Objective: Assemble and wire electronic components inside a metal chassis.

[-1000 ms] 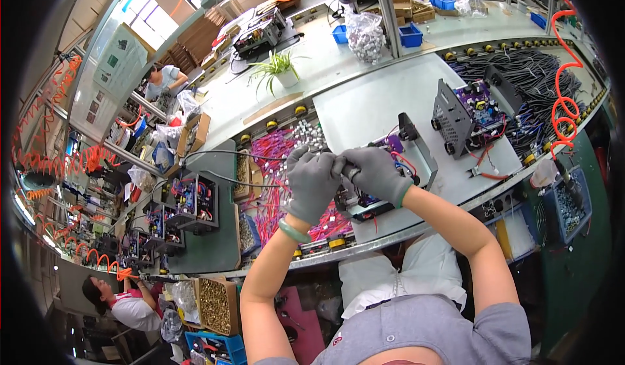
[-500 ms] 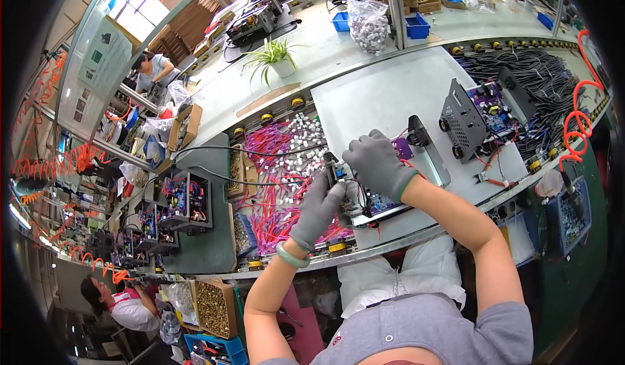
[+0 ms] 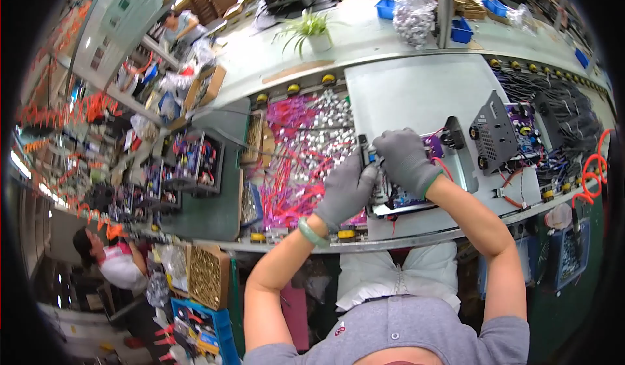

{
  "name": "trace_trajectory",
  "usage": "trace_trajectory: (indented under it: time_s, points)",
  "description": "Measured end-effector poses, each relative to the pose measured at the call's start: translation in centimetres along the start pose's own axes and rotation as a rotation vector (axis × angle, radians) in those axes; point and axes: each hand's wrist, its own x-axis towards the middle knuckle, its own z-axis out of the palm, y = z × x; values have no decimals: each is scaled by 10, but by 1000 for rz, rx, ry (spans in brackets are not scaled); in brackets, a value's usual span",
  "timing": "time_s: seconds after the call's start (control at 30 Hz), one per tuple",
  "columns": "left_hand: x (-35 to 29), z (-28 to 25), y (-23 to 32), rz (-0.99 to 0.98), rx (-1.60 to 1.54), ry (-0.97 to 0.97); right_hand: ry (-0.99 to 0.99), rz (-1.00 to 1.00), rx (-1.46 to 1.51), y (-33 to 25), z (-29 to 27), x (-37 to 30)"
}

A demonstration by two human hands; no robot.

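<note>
My left hand, in a grey glove, is at the left end of an open metal chassis. Its thumb points up along a dark end panel, and its fingers curl round that edge, partly hidden. Grey-gloved too, my right hand is closed over the inner side of the same panel; what its fingers pinch is hidden. Below the right hand, part of a circuit board with wires shows in the chassis. A purple board and a black bracket sit at the chassis's far right.
Left of the chassis lie many pink-red wires with white connectors. A second unit with a perforated dark panel stands to the right, before a heap of black cables. A potted plant stands beyond. Two co-workers are at the left.
The view has shifted, so the bench appears farther right in the picture. Both hands stay at the chassis's left end panel, with only slight finger movement.
</note>
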Motion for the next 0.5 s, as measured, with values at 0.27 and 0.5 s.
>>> trace_trajectory:
  time_s: [0.27, 0.5]
  points:
    - [-15, -72, -89, -181, -544, 135, 399, -82, 9, 20, -63, -66]
    - [-13, -36, -192, -491, 320, 12, 361, 28, 69, 54, -58, -87]
